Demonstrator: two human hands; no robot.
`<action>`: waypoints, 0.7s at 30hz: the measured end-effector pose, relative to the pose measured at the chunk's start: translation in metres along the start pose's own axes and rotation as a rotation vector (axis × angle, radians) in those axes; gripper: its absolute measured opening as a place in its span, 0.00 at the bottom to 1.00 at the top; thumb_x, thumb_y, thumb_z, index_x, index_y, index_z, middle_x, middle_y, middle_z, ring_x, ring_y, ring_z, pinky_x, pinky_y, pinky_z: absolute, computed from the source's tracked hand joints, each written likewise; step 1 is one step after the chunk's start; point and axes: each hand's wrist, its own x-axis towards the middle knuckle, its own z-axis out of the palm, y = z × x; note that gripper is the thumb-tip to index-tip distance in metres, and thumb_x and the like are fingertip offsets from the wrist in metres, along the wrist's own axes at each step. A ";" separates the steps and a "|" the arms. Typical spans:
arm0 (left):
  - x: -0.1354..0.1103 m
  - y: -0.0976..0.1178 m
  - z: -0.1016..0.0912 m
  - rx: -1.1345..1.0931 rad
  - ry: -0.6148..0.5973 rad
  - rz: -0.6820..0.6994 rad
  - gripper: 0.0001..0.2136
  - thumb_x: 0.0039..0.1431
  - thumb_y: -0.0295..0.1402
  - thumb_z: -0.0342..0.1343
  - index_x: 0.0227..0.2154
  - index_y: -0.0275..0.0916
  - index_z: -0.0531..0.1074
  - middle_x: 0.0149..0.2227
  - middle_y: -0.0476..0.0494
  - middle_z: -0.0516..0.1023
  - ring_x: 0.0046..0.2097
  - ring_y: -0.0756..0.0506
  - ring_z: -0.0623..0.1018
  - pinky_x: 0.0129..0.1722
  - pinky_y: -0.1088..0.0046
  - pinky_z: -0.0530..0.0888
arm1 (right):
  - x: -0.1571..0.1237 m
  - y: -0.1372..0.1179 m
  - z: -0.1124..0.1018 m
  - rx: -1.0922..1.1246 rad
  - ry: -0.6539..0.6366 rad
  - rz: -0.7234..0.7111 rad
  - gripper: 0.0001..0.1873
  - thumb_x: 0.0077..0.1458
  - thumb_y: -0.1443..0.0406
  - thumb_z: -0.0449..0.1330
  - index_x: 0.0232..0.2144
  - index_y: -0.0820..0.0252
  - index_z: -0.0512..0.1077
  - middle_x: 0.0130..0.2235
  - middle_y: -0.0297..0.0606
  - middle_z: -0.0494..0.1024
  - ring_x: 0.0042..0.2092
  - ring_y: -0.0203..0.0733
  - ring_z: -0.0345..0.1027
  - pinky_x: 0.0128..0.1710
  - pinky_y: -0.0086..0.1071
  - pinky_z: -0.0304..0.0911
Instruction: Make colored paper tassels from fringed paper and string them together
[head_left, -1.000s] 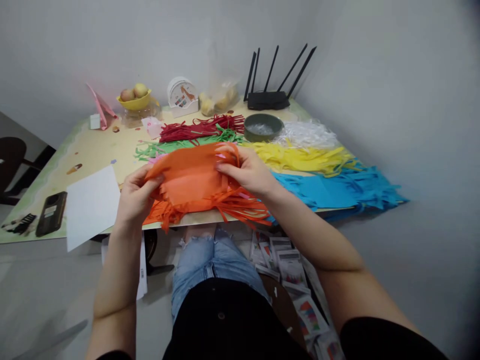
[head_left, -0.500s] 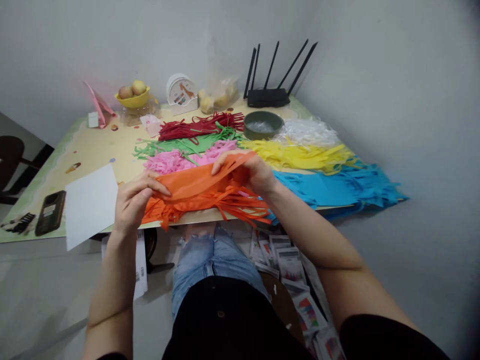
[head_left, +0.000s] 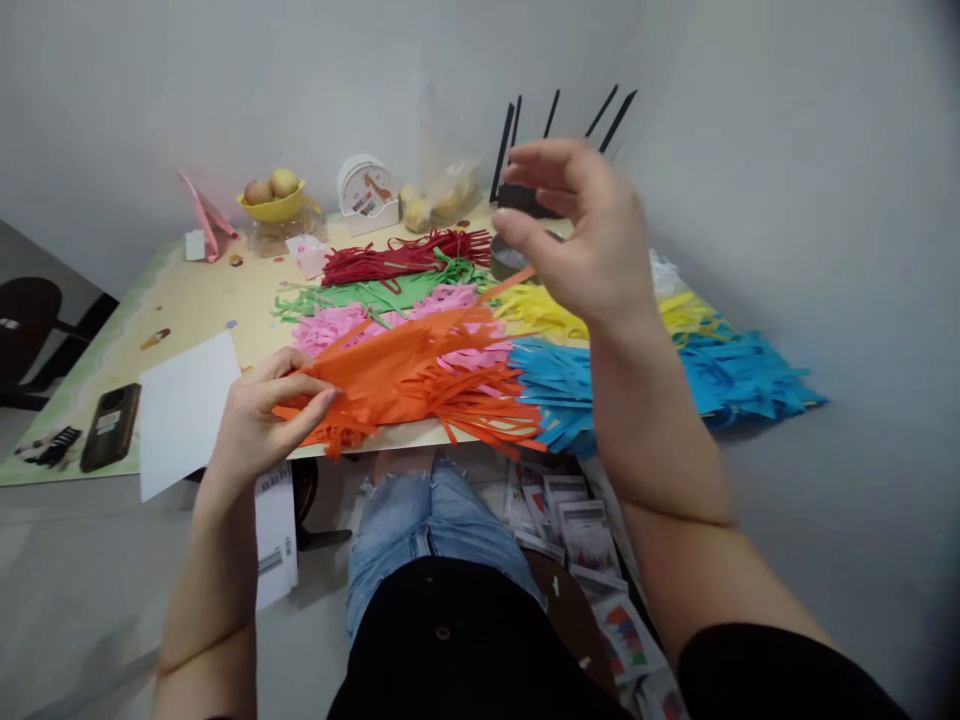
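Orange fringed tissue paper [head_left: 382, 365] is stretched out near the table's front edge. My left hand [head_left: 274, 410] pinches its left end between thumb and fingers. One narrow orange strip sticks up at the far end, below my right hand [head_left: 577, 225]. That hand is raised over the table, slightly blurred, with thumb and curled fingers apart and nothing visible between them. It partly hides the green round tin [head_left: 510, 258] and the black router. Behind the orange paper lie pink fringe [head_left: 337, 328], green fringe [head_left: 390, 292] and dark red fringe [head_left: 390, 258].
Yellow fringe [head_left: 547, 312] and blue fringe [head_left: 750, 375] lie to the right, the blue over the table edge. A white sheet [head_left: 187, 415] and a dark phone [head_left: 109, 427] are at left. A fruit bowl [head_left: 271, 207] stands at the back. Packets [head_left: 592, 540] lie below.
My right hand has let go of the orange paper and risen up and right. The orange paper has dropped and spread lower. My left hand keeps its end.
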 end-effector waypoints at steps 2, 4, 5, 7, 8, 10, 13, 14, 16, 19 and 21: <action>0.004 0.004 -0.003 0.004 -0.039 0.019 0.06 0.62 0.31 0.60 0.30 0.39 0.81 0.31 0.46 0.76 0.32 0.50 0.75 0.31 0.75 0.70 | 0.001 -0.010 0.012 -0.097 -0.104 -0.116 0.26 0.57 0.55 0.68 0.54 0.58 0.74 0.56 0.48 0.77 0.58 0.49 0.69 0.59 0.42 0.62; 0.007 0.008 -0.007 -0.006 -0.083 0.036 0.07 0.62 0.31 0.60 0.29 0.40 0.80 0.31 0.46 0.76 0.31 0.51 0.74 0.31 0.74 0.71 | 0.002 -0.015 0.032 -0.115 -0.422 -0.163 0.25 0.53 0.59 0.71 0.52 0.60 0.76 0.54 0.47 0.79 0.55 0.50 0.71 0.56 0.41 0.63; 0.007 0.009 -0.009 -0.014 -0.108 0.037 0.07 0.62 0.31 0.59 0.29 0.40 0.80 0.31 0.46 0.76 0.31 0.51 0.74 0.31 0.74 0.71 | 0.003 -0.016 0.041 -0.118 -0.567 -0.149 0.21 0.53 0.61 0.70 0.49 0.61 0.77 0.50 0.45 0.80 0.51 0.48 0.72 0.51 0.39 0.64; 0.006 0.007 -0.014 -0.016 -0.155 0.021 0.07 0.62 0.32 0.60 0.30 0.41 0.80 0.34 0.45 0.77 0.35 0.49 0.76 0.35 0.73 0.73 | 0.007 -0.014 0.054 -0.122 -0.730 -0.078 0.09 0.55 0.65 0.67 0.39 0.63 0.79 0.38 0.40 0.82 0.39 0.41 0.72 0.41 0.33 0.62; 0.004 0.005 -0.014 -0.007 -0.125 0.004 0.05 0.61 0.32 0.61 0.31 0.41 0.80 0.37 0.44 0.77 0.39 0.47 0.77 0.39 0.71 0.75 | 0.009 -0.012 0.057 -0.108 -0.752 -0.035 0.05 0.56 0.66 0.65 0.34 0.64 0.78 0.33 0.36 0.80 0.34 0.38 0.70 0.37 0.31 0.60; -0.003 -0.001 -0.008 0.006 0.221 -0.023 0.03 0.60 0.34 0.63 0.32 0.42 0.79 0.42 0.43 0.76 0.47 0.44 0.77 0.47 0.66 0.76 | 0.012 -0.011 0.058 -0.016 -0.705 0.051 0.07 0.56 0.65 0.64 0.28 0.64 0.75 0.27 0.32 0.75 0.30 0.34 0.65 0.33 0.29 0.56; -0.015 -0.008 0.024 -0.169 0.891 -0.147 0.11 0.61 0.39 0.63 0.27 0.40 0.74 0.32 0.48 0.74 0.38 0.48 0.76 0.43 0.68 0.76 | 0.010 -0.016 0.056 0.227 -0.565 0.209 0.11 0.54 0.60 0.63 0.29 0.63 0.73 0.26 0.32 0.74 0.28 0.33 0.64 0.30 0.28 0.55; -0.018 -0.008 0.039 -0.317 0.883 -0.256 0.15 0.60 0.43 0.63 0.25 0.39 0.72 0.28 0.49 0.72 0.33 0.49 0.75 0.38 0.70 0.76 | 0.008 -0.018 0.057 0.300 -0.530 0.256 0.12 0.53 0.58 0.63 0.29 0.63 0.72 0.26 0.32 0.74 0.28 0.33 0.63 0.29 0.28 0.56; -0.018 -0.004 0.069 -0.708 0.561 -0.532 0.21 0.55 0.54 0.63 0.26 0.38 0.74 0.27 0.46 0.76 0.31 0.48 0.77 0.33 0.70 0.77 | -0.001 -0.021 0.060 0.375 -0.464 0.319 0.14 0.52 0.57 0.63 0.29 0.63 0.71 0.26 0.32 0.73 0.27 0.33 0.63 0.29 0.29 0.56; -0.006 0.006 0.099 -1.120 0.472 -0.711 0.29 0.40 0.61 0.68 0.30 0.37 0.75 0.33 0.42 0.81 0.37 0.43 0.81 0.35 0.67 0.80 | -0.017 -0.022 0.065 0.311 -0.373 0.328 0.13 0.50 0.58 0.64 0.26 0.62 0.71 0.25 0.32 0.71 0.27 0.33 0.61 0.29 0.29 0.55; 0.004 0.011 0.105 -1.195 0.594 -0.747 0.26 0.37 0.55 0.73 0.26 0.37 0.73 0.31 0.45 0.81 0.36 0.45 0.81 0.37 0.68 0.80 | -0.027 -0.021 0.066 0.232 -0.341 0.306 0.12 0.51 0.59 0.64 0.24 0.62 0.71 0.25 0.32 0.71 0.28 0.33 0.60 0.30 0.29 0.54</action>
